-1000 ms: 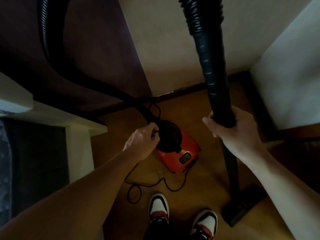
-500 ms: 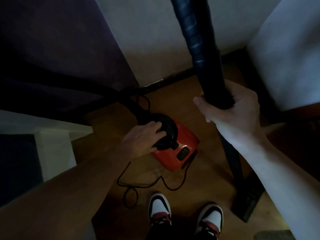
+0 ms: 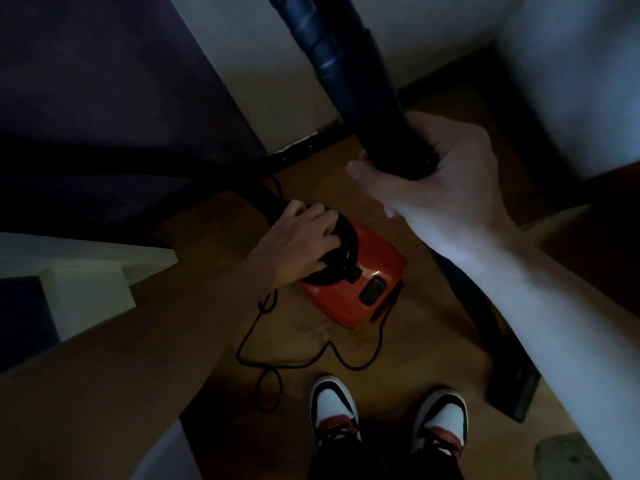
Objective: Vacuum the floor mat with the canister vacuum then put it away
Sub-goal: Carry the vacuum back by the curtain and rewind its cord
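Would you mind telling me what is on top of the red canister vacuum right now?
The left hand lies on its black round cap, fingers curled over it, beside the hose. Whatever the palm covers cannot be seen.

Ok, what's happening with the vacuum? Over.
Left hand grips top handle of canister vacuum. Right hand holds the wand. Power cord looped loose on floor near the shoes.

My left hand (image 3: 304, 237) curls over the black top of the red canister vacuum (image 3: 363, 289), which sits on the wooden floor (image 3: 419, 344) just beyond my shoes (image 3: 334, 407). My right hand (image 3: 440, 188) grips the black wand (image 3: 367, 98), whose floor head (image 3: 516, 389) rests on the floor at the right. A thin black cord (image 3: 311, 362) loops on the near side of the canister vacuum.
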